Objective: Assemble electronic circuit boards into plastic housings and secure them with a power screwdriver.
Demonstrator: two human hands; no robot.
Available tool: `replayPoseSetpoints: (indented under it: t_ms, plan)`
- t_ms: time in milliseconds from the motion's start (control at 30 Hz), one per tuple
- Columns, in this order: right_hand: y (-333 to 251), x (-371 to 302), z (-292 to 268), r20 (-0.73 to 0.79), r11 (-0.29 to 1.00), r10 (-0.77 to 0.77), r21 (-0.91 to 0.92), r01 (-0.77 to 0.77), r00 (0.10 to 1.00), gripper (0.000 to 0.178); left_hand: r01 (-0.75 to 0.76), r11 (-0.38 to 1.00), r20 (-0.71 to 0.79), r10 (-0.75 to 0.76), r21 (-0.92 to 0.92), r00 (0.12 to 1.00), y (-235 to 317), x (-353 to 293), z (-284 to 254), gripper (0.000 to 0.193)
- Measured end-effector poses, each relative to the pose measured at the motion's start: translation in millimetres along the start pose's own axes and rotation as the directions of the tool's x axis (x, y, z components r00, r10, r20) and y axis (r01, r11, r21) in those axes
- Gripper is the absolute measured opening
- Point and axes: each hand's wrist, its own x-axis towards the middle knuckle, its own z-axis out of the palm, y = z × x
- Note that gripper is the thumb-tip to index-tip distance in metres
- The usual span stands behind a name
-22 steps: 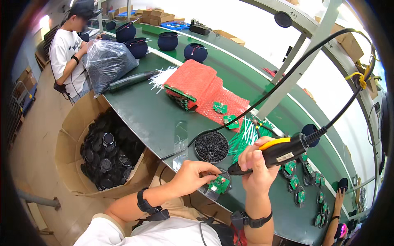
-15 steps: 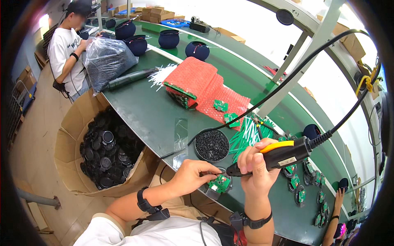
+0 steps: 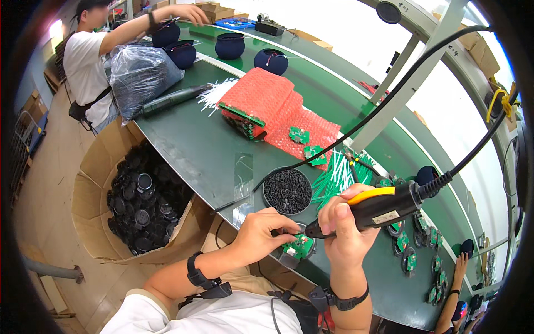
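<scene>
Right now my right hand (image 3: 346,228) has its fingers wrapped tight around the black and yellow electric screwdriver (image 3: 374,208), tip angled down and left onto the small green circuit board (image 3: 301,245) at the near edge of the green bench (image 3: 189,147). My left hand (image 3: 262,234) sits just beside it, fingers pinched together on the round part under that board, steadying it. Just beyond my knuckles stands a round dish of black screws (image 3: 287,191), and next to it a spread of green and white cable ties (image 3: 336,175). Further up the bench lies red bubble wrap (image 3: 267,103) with more green boards on it. The screwdriver's black cable (image 3: 384,106) arcs up and away to the right. On my left, below the bench edge, an open cardboard box (image 3: 92,195) holds black round parts. Far off on the left, another person (image 3: 86,61) in a white shirt reaches over dark blue round housings (image 3: 229,45).
</scene>
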Motion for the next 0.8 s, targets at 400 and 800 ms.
replayPoseSetpoints:
  t_ms: [400,800]
  plan:
    - [12,-3,-1,-0.064,0.986,-0.026,-0.168,0.015,0.998,0.028,0.063,0.996,0.122,-0.07,0.067,0.99,8,1,-5,0.046]
    - [18,-5,-7,-0.097,0.955,-0.016,-0.296,-0.013,0.995,0.03,0.048,0.99,0.161,-0.068,0.129,0.985,10,3,-8,0.04]
